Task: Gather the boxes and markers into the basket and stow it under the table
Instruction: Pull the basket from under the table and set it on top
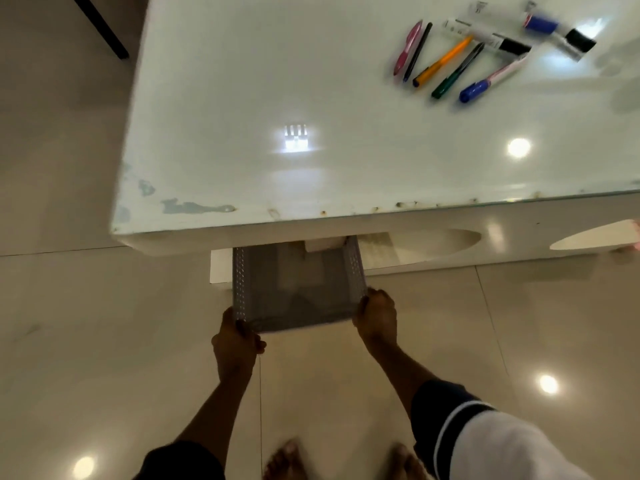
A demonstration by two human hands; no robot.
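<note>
A grey perforated basket [298,289] sat low at the near edge of the white glossy counter [277,98], its far part tucked under the counter's lip and its near part out over the tiled floor [86,323]. The left hand [237,341] was clenched on the basket's near left corner, fingers wrapped over the rim. The right hand [377,318] grasped the near right corner in the same way. The basket's contents were too blurred to tell, apart from a pale shape near its far end.

On the far right of the counter lay a loose cluster of markers and boxes, well apart from the basket: a pink marker [408,46], a thin dark pen [418,51] just beside it, an orange marker [443,62], a green marker [457,71] and a blue-capped marker [491,77]. Beyond them lay 2 small white boxes, 1 with a black end [491,38] and 1 with a blue label [557,29].

2 bare feet [287,462] showed at the near edge on the floor.
</note>
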